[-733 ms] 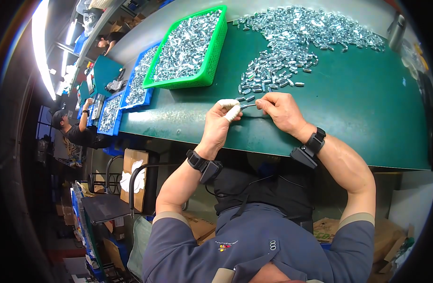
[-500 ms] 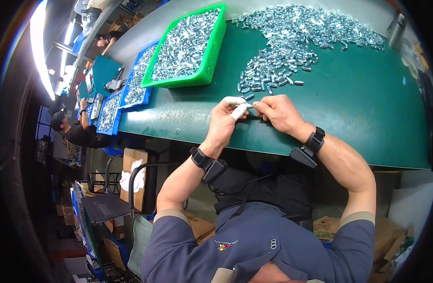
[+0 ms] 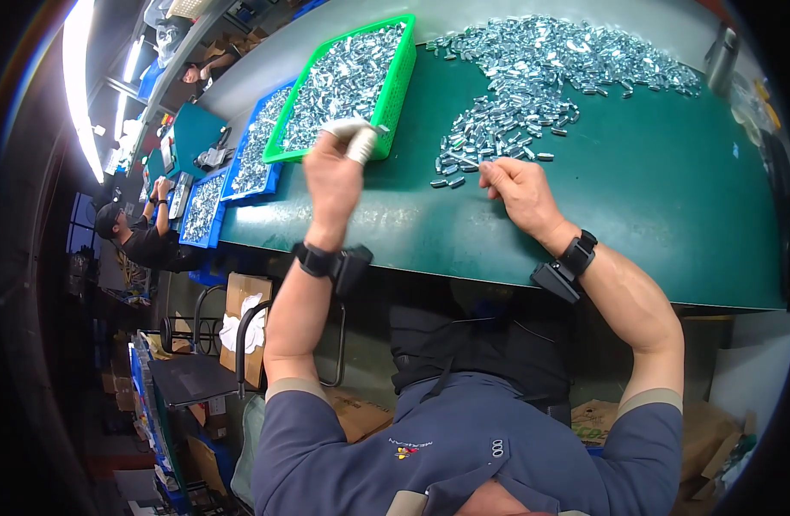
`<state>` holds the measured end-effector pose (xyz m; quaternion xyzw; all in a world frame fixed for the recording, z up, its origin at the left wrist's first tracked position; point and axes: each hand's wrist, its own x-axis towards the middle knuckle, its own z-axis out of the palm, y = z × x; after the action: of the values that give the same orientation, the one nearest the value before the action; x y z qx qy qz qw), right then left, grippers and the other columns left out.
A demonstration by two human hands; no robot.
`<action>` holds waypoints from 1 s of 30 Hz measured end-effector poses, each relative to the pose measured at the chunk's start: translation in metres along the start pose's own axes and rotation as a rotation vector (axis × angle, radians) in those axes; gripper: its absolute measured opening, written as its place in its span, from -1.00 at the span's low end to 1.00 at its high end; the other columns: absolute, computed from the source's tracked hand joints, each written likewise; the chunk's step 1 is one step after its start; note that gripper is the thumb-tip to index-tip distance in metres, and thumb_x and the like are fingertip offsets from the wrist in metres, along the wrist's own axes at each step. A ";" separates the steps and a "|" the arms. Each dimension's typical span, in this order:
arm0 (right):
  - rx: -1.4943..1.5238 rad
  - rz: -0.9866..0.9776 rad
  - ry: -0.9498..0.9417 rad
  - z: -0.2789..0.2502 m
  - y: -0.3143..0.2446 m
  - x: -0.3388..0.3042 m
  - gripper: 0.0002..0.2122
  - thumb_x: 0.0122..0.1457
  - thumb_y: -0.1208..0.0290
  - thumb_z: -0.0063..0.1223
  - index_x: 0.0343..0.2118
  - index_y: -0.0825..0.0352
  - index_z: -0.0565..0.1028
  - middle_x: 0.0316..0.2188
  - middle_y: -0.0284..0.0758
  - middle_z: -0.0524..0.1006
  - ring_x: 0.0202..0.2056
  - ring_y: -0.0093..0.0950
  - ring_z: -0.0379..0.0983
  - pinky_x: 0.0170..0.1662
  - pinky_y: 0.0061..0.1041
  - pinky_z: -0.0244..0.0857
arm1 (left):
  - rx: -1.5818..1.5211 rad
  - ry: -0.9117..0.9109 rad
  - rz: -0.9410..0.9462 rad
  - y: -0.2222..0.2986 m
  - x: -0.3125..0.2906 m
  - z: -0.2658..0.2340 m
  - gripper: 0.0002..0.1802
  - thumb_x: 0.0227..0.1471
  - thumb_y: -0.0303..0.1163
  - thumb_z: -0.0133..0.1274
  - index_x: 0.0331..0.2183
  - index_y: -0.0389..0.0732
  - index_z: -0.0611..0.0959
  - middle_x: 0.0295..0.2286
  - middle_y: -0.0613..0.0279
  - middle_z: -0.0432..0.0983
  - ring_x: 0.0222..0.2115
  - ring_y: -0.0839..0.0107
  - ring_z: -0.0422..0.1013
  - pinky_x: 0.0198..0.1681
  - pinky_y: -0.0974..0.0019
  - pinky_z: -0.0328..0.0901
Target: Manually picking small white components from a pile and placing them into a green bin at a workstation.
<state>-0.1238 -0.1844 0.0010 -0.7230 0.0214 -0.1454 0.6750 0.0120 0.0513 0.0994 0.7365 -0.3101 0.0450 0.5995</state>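
Note:
My left hand point(image 3: 335, 185), with white coverings on thumb and finger, is over the front right corner of the green basket point(image 3: 404, 76). Its fingertips pinch a small silvery metal piece point(image 3: 381, 129). Short metal cylinders point(image 3: 335, 82) fill that basket. My right hand point(image 3: 522, 196) is closed on a thin metal rod point(image 3: 465, 160), whose tip points left at the near end of a loose heap of metal cylinders point(image 3: 567, 56). A couple of single cylinders point(image 3: 447, 183) lie just left of my right hand.
Blue trays point(image 3: 210, 206) of metal parts stand left of the basket along the green tabletop point(image 3: 670, 198). A metal bottle point(image 3: 722, 60) stands at the far right. Two other people point(image 3: 141, 236) are at the left, one further back. A chair point(image 3: 189, 378) stands below the table's left end.
My left hand has moved left and away from me, from beside my right hand to over the green basket, carrying a small piece. My right hand stays nearly in place; its rod now shows.

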 end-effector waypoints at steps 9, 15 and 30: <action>-0.134 0.004 -0.021 0.005 0.004 -0.002 -0.67 0.29 0.18 0.16 -0.43 0.39 0.64 -0.62 -0.30 0.57 -0.58 -0.50 0.45 -0.47 -0.43 0.27 | 0.788 -0.230 0.446 -0.035 -0.031 0.038 -0.76 -0.04 -0.47 0.34 -0.26 -0.19 0.71 -0.31 0.12 0.59 -0.25 0.10 0.53 -0.15 0.13 0.41; -0.307 -0.034 -0.007 0.002 0.002 -0.003 -0.70 0.22 0.19 0.19 -0.41 0.38 0.65 -0.58 -0.15 0.58 -0.53 -0.25 0.51 -0.42 -0.28 0.31 | 0.534 -0.280 0.081 -0.054 -0.048 0.046 -0.84 0.00 -0.50 0.31 -0.31 -0.23 0.70 -0.37 0.14 0.55 -0.27 0.15 0.52 -0.20 0.18 0.41; -0.336 -0.030 -0.104 0.000 -0.003 -0.006 -0.67 0.25 0.16 0.12 -0.48 0.35 0.64 -0.62 -0.22 0.59 -0.53 -0.27 0.55 -0.41 -0.28 0.34 | 0.470 -0.343 0.284 -0.027 -0.056 0.055 -0.84 -0.03 -0.54 0.32 -0.33 -0.26 0.68 -0.38 0.12 0.55 -0.31 0.11 0.50 -0.24 0.16 0.39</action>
<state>-0.1297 -0.1832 0.0031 -0.8325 -0.0005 -0.1121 0.5426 -0.0362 0.0258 0.0362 0.8010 -0.4873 0.0737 0.3399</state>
